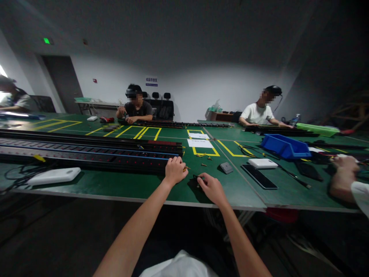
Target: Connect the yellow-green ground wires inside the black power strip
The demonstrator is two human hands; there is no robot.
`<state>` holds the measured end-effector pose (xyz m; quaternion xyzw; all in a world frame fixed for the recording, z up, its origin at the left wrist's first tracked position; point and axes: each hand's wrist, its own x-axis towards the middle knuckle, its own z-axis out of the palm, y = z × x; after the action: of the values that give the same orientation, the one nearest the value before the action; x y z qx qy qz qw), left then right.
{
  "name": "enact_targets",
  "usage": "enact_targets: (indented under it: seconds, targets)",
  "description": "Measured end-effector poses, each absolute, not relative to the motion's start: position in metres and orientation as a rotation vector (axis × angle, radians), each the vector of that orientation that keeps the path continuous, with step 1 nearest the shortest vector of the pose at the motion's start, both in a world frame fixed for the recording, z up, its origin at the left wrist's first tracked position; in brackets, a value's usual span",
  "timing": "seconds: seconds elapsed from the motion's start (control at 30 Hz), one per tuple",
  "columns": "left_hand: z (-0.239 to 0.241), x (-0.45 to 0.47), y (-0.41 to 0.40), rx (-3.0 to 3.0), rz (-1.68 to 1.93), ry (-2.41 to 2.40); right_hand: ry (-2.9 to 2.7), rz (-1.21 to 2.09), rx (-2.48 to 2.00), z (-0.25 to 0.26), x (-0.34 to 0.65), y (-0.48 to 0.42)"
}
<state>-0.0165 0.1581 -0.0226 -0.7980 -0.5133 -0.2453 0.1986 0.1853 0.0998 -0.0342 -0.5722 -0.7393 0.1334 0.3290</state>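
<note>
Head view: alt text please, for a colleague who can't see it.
The person's left hand, a fist, rests at the end of a long black rail on a green table; the right hand touches a small black part. Two people sit opposite; a phone and blue bin lie right.

on the green table point(115, 186) we find a blue bin point(285, 146) at the right. a white box point(262, 163) sits just in front of it, and a dark phone point(258, 176) lies flat beside the box. a small grey block point(226, 167) sits near two white sheets point(200, 143) framed by yellow tape marks point(230, 151). a white device point(54, 175) lies far left. a seated person point(135, 109) and a second person point(259, 113) occupy the far edge.
</note>
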Motion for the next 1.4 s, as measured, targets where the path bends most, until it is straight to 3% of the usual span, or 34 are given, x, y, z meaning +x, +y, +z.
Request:
enact_targets:
  seconds: [1.4]
  targets:
    - [-0.0213,-0.0145,0.1594,-2.209,-0.691,-1.42,-1.919,0.301,-1.499,-0.0341,0.1852,0.101]
